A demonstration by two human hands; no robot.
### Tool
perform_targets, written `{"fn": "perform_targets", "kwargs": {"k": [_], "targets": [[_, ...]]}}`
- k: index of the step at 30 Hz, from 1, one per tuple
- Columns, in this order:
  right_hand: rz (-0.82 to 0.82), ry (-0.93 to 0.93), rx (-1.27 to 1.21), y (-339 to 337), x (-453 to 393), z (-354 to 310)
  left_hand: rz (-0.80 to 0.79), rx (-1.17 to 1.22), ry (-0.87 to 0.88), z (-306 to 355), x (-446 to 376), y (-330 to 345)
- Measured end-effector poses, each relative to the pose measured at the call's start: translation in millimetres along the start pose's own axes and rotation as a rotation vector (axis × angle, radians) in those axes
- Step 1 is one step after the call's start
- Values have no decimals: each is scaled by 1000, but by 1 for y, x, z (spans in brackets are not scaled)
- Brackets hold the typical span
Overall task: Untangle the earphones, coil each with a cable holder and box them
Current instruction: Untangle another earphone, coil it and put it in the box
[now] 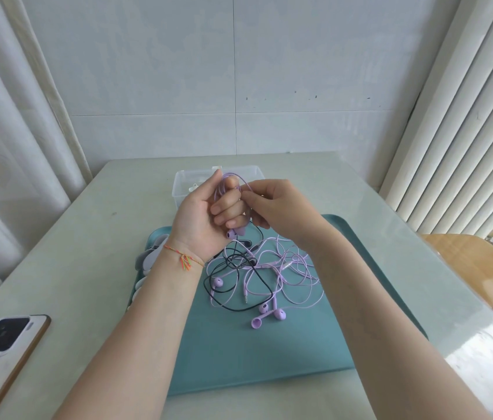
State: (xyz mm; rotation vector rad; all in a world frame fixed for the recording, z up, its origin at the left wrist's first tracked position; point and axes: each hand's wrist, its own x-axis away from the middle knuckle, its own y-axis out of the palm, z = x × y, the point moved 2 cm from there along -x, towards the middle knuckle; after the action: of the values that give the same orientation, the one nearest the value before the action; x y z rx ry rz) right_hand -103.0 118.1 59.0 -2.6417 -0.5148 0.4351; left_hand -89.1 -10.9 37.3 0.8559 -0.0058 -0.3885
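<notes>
My left hand (205, 213) is raised above the teal tray (269, 353) with a purple earphone cable (240, 180) looped round its fingers; a purple earbud (233, 234) hangs below the palm. My right hand (272, 204) pinches the same cable beside the left fingers. On the tray lies a tangle of purple and pink earphones (284, 268) mixed with a black earphone cable (233, 268). A clear plastic box (184, 183) stands behind the hands, partly hidden by them.
Several grey and white cable holders (149, 257) lie along the tray's left edge. A phone (6, 341) lies face down at the table's front left. Curtains hang at the left, blinds at the right, with a wooden surface (463, 262) beyond the table's right edge.
</notes>
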Motion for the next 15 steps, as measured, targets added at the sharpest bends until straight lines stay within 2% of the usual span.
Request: {"fn": "perform_targets", "kwargs": {"k": [5, 10, 12, 15], "targets": [[-17, 30, -25, -3, 0, 4, -60, 15, -35, -1, 1, 2], [-53, 40, -287, -8, -2, 12, -127, 63, -56, 3, 1, 1], [-40, 45, -362, -12, -3, 13, -120, 57, -89, 4, 2, 1], [4, 46, -322, -19, -3, 16, -67, -45, -144, 3, 3, 2]]}}
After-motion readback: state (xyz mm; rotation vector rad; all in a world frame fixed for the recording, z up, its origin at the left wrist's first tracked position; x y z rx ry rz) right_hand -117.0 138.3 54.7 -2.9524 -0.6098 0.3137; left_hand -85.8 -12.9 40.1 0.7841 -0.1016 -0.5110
